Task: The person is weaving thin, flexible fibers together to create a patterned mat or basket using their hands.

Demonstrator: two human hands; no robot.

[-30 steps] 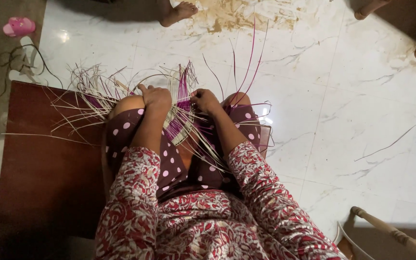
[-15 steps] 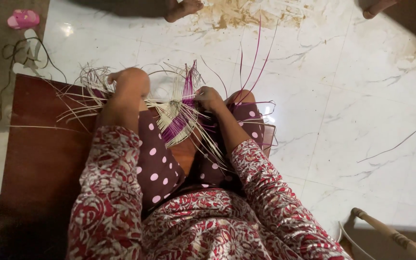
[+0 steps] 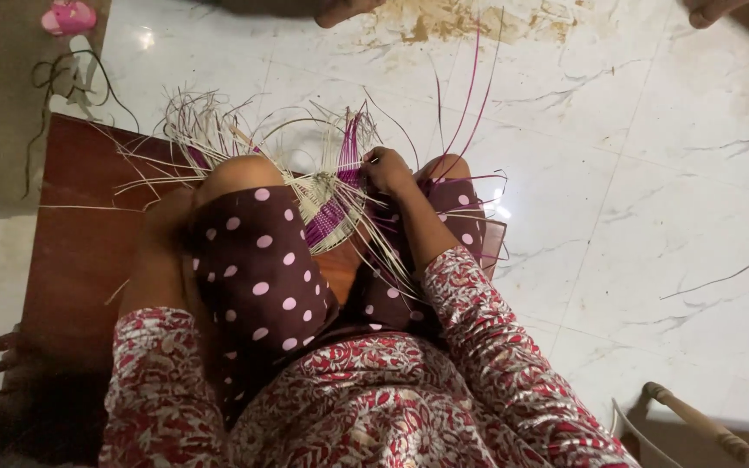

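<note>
A half-woven mat piece (image 3: 327, 212) of purple and pale strips rests between my knees. My right hand (image 3: 387, 169) grips its upper right edge, fingers closed on the strips. Long purple strips (image 3: 463, 95) rise from it toward the floor beyond. A fan of loose pale strips (image 3: 205, 130) spreads past my left knee. My left hand (image 3: 168, 215) hangs low beside that knee, in shadow over the brown board, apart from the weave; its fingers are too dim to read.
I sit on a brown wooden board (image 3: 80, 251) on white marble floor. A pink object (image 3: 68, 17) and a dark cord (image 3: 67, 78) lie top left. Another person's foot (image 3: 344, 9) is by a dirty patch (image 3: 444, 22). A wooden chair leg (image 3: 704, 425) stands bottom right.
My left hand left the weave, swung out to the left and dropped beside my knee. My right hand kept its hold on the weave. The view shifted slightly.
</note>
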